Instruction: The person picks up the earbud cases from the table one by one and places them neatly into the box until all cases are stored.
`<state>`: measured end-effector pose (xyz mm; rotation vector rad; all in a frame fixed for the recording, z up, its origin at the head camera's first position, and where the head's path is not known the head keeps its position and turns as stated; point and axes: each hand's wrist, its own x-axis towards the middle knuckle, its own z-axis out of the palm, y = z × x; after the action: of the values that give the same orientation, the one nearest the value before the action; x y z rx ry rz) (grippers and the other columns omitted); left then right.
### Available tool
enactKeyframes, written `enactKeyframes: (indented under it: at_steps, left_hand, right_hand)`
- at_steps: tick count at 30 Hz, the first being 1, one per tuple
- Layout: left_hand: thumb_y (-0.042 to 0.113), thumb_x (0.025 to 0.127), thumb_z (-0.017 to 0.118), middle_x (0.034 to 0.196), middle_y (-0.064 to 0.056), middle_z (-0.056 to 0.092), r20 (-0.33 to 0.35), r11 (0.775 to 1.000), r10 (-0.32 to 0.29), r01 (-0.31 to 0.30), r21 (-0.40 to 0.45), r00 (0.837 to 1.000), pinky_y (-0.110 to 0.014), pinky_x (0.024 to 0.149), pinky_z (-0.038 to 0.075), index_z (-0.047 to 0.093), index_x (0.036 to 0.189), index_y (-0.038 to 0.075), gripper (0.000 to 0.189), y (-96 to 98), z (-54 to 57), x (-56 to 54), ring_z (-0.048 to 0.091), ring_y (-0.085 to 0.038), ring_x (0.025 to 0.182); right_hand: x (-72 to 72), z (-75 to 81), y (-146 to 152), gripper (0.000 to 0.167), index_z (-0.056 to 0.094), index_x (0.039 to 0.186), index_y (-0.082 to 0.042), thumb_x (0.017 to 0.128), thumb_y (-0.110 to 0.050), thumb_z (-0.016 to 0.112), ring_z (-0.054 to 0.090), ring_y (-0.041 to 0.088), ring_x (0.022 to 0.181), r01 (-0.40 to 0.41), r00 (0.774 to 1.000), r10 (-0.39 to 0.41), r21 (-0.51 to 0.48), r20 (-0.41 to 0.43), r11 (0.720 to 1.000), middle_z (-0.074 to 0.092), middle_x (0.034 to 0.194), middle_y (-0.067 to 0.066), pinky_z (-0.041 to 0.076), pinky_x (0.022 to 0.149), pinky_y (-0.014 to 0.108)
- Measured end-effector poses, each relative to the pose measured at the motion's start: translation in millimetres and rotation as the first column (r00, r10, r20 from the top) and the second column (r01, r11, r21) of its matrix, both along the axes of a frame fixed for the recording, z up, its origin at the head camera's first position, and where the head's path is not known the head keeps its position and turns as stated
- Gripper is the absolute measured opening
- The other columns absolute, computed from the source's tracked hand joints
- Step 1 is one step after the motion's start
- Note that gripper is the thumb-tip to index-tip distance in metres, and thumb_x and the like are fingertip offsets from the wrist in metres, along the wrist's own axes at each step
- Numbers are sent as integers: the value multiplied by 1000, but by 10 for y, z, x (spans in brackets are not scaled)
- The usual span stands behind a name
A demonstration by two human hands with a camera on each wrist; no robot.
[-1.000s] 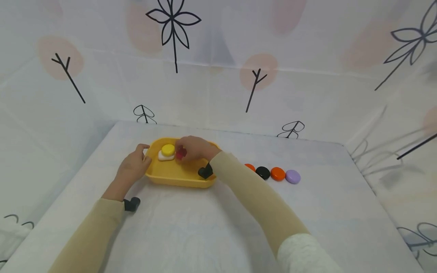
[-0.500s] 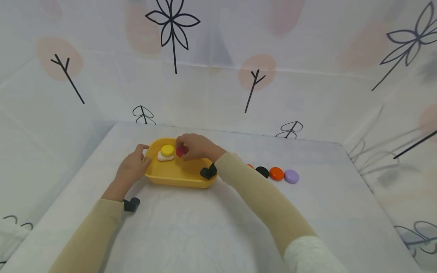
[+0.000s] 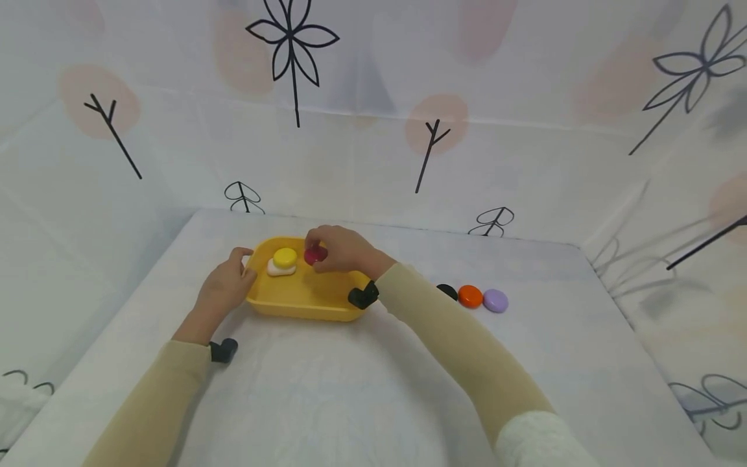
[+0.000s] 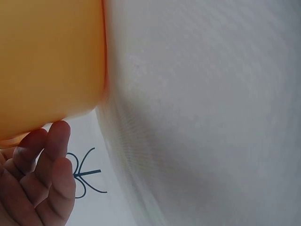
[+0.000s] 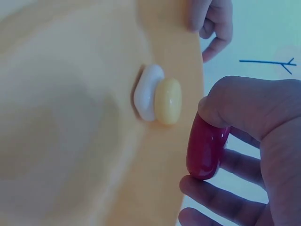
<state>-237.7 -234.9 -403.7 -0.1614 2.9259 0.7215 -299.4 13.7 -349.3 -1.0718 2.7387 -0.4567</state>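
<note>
In the head view my left hand grips the left rim of a yellow tray. The left wrist view shows its fingers against the tray's outer wall. My right hand pinches a glossy dark red rounded disc between thumb and fingers, over the tray's far side. The right wrist view has this disc on edge, apart from the other pieces. A yellow disc lies on a white, wavy-edged flat piece at the left inside the tray.
Right of the tray, a black disc, an orange disc and a lilac disc lie in a row on the white-covered table. My right sleeve partly covers the black one. A patterned cloth wall stands behind.
My right hand has lifted the red disc a little and moved it slightly right, away from the yellow and white pieces. My sleeve now hides a second orange disc. The left hand stays put.
</note>
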Motion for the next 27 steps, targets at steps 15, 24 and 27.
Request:
enactKeyframes:
  at_steps: [15,24,27]
  left_hand:
    - [25,94,36,105,-18,52,-3,1000,-11,11,3,1000,-28,59,43,24,147,7,58,-9,7,4,51,-25,75]
    - [25,94,37,105,-18,51,9,1000,1,-1,10,1000,-28,59,43,23,148,8,58,4,9,-1,51,-24,75]
    - [26,94,37,105,-18,52,15,1000,5,-5,9,1000,-28,59,43,23,148,8,58,4,9,1,51,-24,75]
  right_hand:
    - [92,68,163,33,61,112,-22,81,-26,70,54,12,95,51,999,-49,-83,24,995,60,108,-6,49,84,25]
    - [192,80,254,33,61,112,-22,81,-26,71,53,12,96,89,995,-86,-79,43,993,59,108,-6,49,85,25]
    - [232,82,292,33,61,112,-21,81,-27,71,53,12,95,89,995,-86,-78,42,993,59,108,-6,49,84,25]
